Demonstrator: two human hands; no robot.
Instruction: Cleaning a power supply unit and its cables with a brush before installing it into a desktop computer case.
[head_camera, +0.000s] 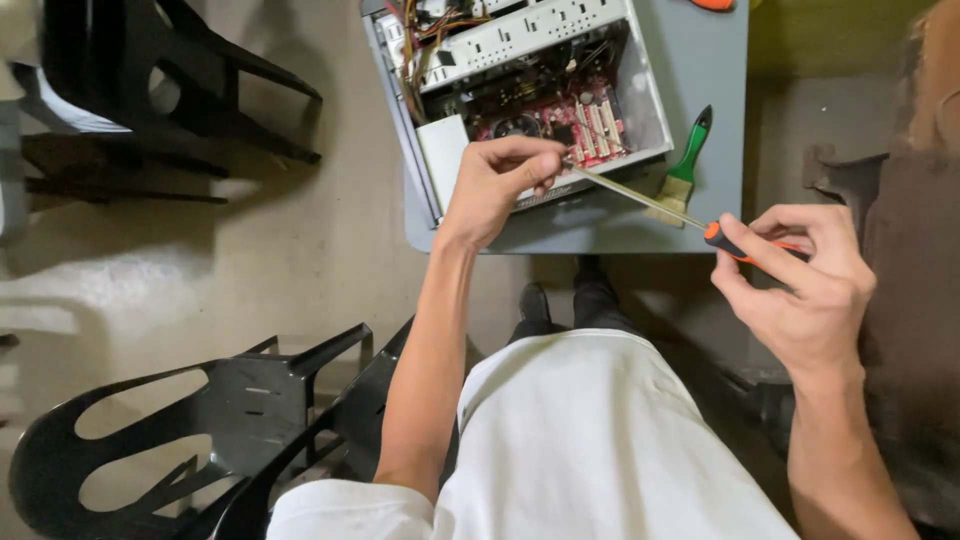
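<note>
My right hand (800, 285) grips the orange and black handle of a long screwdriver (640, 196), whose metal shaft slants up and left. My left hand (500, 180) pinches the tip of that shaft between thumb and fingers, just above the near edge of an open computer case (650, 100). Inside the case a red circuit board (585, 125) with a round fan and bundled coloured wires shows. The case lies on a small grey table (700, 60).
A paintbrush with a green handle (688, 160) lies on the table right of the case. Black plastic chairs stand at the lower left (200, 440) and upper left (170, 80). A brown rough surface fills the right edge. The floor is pale concrete.
</note>
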